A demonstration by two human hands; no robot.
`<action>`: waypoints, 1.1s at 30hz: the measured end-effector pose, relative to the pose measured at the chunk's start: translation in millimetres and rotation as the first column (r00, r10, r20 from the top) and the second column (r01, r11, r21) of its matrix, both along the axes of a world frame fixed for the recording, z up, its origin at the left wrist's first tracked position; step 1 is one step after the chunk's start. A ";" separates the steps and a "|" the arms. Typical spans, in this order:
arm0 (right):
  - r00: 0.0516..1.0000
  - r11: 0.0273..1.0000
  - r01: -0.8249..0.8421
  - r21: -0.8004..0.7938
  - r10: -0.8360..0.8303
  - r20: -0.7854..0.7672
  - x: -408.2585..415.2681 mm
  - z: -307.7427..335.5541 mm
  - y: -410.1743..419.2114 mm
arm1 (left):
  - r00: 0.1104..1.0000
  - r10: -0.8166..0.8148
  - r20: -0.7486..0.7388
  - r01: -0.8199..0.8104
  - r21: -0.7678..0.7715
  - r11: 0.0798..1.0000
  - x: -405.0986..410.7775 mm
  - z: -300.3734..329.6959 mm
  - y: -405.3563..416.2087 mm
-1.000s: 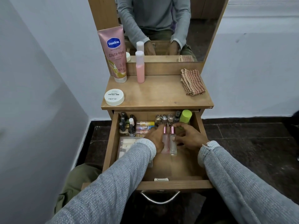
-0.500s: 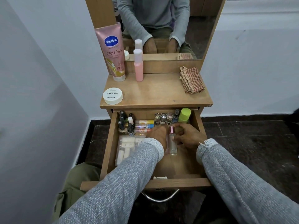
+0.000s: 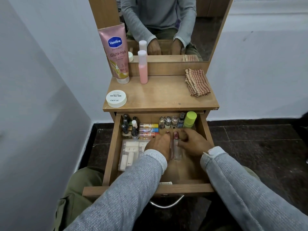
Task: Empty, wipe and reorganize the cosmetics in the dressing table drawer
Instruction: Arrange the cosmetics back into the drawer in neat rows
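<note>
The dressing table drawer (image 3: 111,155) is pulled open, and both my hands are inside it. A clear tube with a pink cap (image 3: 176,150) lies lengthwise on the drawer floor. My right hand (image 3: 193,144) grips it, thumb on its side and fingers curled near the cap. My left hand (image 3: 158,146) covers a second clear tube, of which only the pink cap (image 3: 167,132) shows. Along the drawer's back stand dark nail polish bottles (image 3: 128,128), lip balm sticks (image 3: 148,130), small glass jars (image 3: 168,122) and a green-capped bottle (image 3: 190,120). A clear pouch of white tubes (image 3: 131,152) lies at the left.
On the tabletop (image 3: 160,97) stand a pink Vaseline tube (image 3: 115,54), a pink bottle (image 3: 143,68), a white nail polish remover jar (image 3: 116,98) and a folded checked cloth (image 3: 197,82). A mirror (image 3: 166,22) rises behind. White walls close in on both sides. A metal handle (image 3: 166,204) hangs under the drawer front.
My left hand has slid to the right over the left tube, which now shows only its cap. My right hand has closed nearer the right tube.
</note>
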State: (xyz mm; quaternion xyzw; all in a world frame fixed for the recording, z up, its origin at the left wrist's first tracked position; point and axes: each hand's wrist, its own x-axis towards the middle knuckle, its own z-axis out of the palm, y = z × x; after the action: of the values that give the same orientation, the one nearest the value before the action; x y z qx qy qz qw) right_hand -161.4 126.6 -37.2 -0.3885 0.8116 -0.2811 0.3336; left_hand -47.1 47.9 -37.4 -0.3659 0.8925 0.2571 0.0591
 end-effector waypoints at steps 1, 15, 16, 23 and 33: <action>0.996 1.000 -0.029 0.007 0.029 -0.082 1.2 -0.5 3.6 | 0.999 -0.047 0.002 0.047 -0.051 0.998 3.1 -3.5 -1.6; 0.828 0.907 -0.409 0.096 0.413 -0.380 5.9 -9.3 5.5 | 0.943 -0.304 0.138 0.333 -0.320 0.887 13.4 -20.4 -12.7; 0.830 0.910 -0.402 0.104 0.410 -0.378 7.3 -8.8 3.5 | 0.947 -0.290 0.138 0.319 -0.321 0.892 13.8 -21.3 -14.4; 0.833 0.917 -0.391 0.080 0.390 -0.393 17.4 -3.4 -4.8 | 0.966 -0.251 0.064 0.258 -0.323 0.910 16.0 -30.6 -23.0; 0.827 0.921 -0.379 0.087 0.379 -0.415 19.9 1.0 -1.1 | 0.957 -0.284 -0.064 0.259 -0.254 0.932 13.8 -37.0 -27.1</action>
State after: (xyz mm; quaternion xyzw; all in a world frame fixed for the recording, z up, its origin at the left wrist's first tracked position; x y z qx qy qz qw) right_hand -141.4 125.5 -36.2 -0.5934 0.7712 -0.1178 0.1982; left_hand -33.4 20.8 -74.4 -0.2301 0.9610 0.1533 0.0041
